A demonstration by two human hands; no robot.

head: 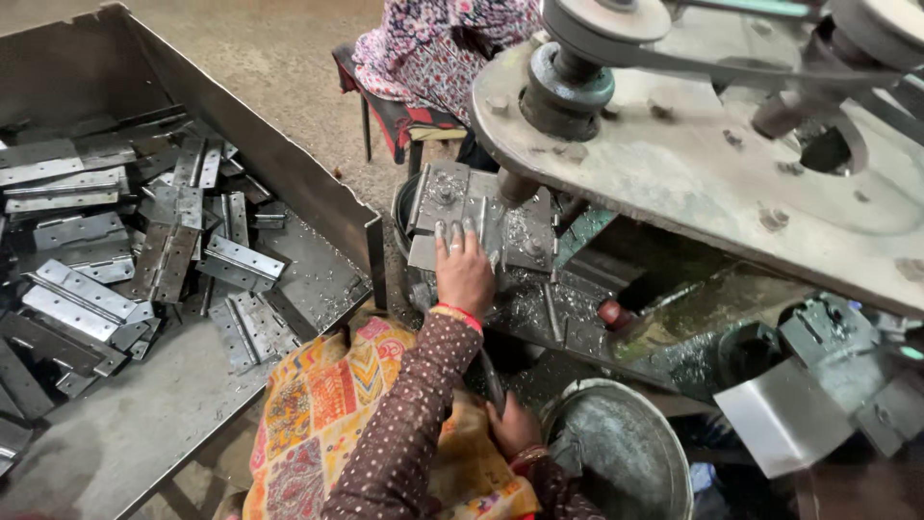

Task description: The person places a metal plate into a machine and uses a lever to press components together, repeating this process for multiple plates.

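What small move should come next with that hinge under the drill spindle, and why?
Probably keep the left hand pressing the hinge plate flat: it lies on the jig beneath the spindle, with metal chips around it. The right hand grips a dark lever low down.

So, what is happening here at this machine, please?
A person in a brown dotted sleeve sits at a grey belt-driven drilling machine. The left hand presses flat on a grey metal hinge plate lying on the machine's table under the spindle. The right hand is lower, gripping a dark curved handle beside a round metal bucket. To the left, a large metal tray holds many loose grey hinges. Another person sits behind the machine.
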